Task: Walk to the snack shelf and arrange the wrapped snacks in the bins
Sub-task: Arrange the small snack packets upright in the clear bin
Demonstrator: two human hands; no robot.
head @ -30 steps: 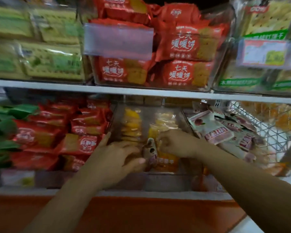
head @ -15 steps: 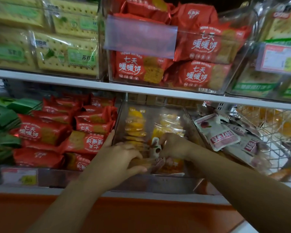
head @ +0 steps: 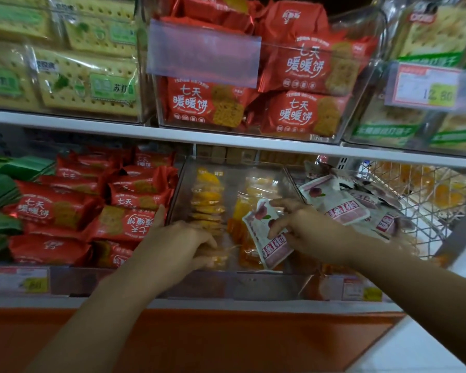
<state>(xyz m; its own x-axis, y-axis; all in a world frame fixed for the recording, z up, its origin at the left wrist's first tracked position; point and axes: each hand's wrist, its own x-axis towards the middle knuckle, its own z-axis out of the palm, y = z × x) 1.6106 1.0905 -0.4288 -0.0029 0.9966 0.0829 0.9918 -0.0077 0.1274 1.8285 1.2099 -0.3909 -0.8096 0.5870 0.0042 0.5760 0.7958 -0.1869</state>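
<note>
**Nearest:** an orange panel [head: 226,343] below the lower shelf. A clear label rail [head: 253,286] runs along that shelf's front edge and stands between the viewer and the bins.

**Left hand** [head: 178,243]: fingers bent down onto the front of the yellow clear-wrapped snacks [head: 207,200], thumb up along the left wall of the clear plastic bin [head: 253,170]. Whether it grips a packet cannot be told.

**Right hand** [head: 310,232]: pinches 1 pink-and-white wrapped snack [head: 264,238] printed with a red fruit. The packet is tilted over the right front of the same bin, resting against the yellow packets, just beside the left hand.

**Left of the bin:** red wrapped biscuit packets [head: 129,224], piled. Beyond them, green packets [head: 0,189].

**Right of the bin:** a loose pile of matching pink-and-white packets [head: 336,205], just beside the right hand. Then a white wire basket [head: 420,211], its contents blurred.

**Farthest:** the white upper shelf edge [head: 226,137]. On that shelf:
- yellow-green cracker packs [head: 86,84]
- red biscuit packs [head: 296,114], partly behind a blank clear label sleeve [head: 202,52]
- green-banded cracker packs [head: 388,125], partly behind a blurred price label [head: 428,87]
</note>
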